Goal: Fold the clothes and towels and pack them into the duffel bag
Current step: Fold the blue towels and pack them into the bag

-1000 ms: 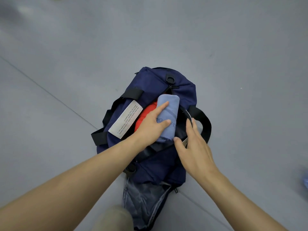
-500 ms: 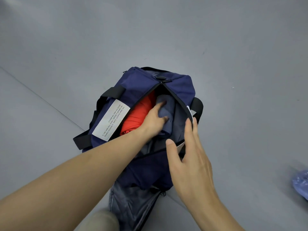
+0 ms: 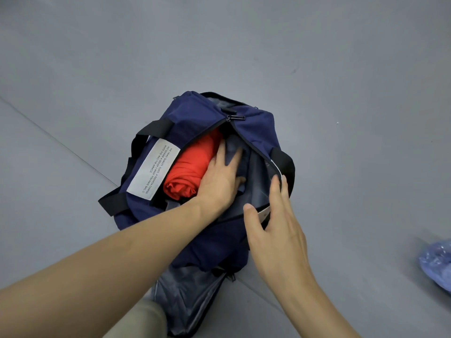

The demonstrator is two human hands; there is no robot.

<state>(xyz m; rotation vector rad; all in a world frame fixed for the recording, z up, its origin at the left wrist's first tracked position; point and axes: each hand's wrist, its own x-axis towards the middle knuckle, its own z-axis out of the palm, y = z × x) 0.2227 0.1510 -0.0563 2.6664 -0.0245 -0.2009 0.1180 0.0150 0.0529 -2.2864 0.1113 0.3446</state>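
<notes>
Looks down on a navy duffel bag (image 3: 195,113) of matte woven nylon, slumped and soft-sided on a smooth grey floor (image 3: 341,69). Shows the main zip parted wide, with a black metal zipper pull (image 3: 235,117) at the far end of the opening. Holds in the main compartment, on the left, a red garment (image 3: 192,164) rolled into a thick, soft cylinder, its curled end toward the camera. Holds just beside it, on the right, a slate-blue folded cloth (image 3: 235,152). Presses the left hand (image 3: 219,179) palm-down on that blue cloth, fingers straight and slightly spread, forefinger lying along the red roll. Reaches the right hand (image 3: 275,225) to the bag's right rim, fingers straight and pressed together, tips touching the white-piped edge, thumb held apart over the near lip. Carries on the left outer wall a white rectangular label (image 3: 153,169) with small black print, flanked by flat black webbing straps (image 3: 156,126). Hangs open at the near end in a flap of thin, shiny grey lining (image 3: 188,301). Catches at the right edge a crinkled, translucent blue plastic wrapper (image 3: 436,264), well apart from the bag, and at the bottom a beige trouser knee (image 3: 136,320).
</notes>
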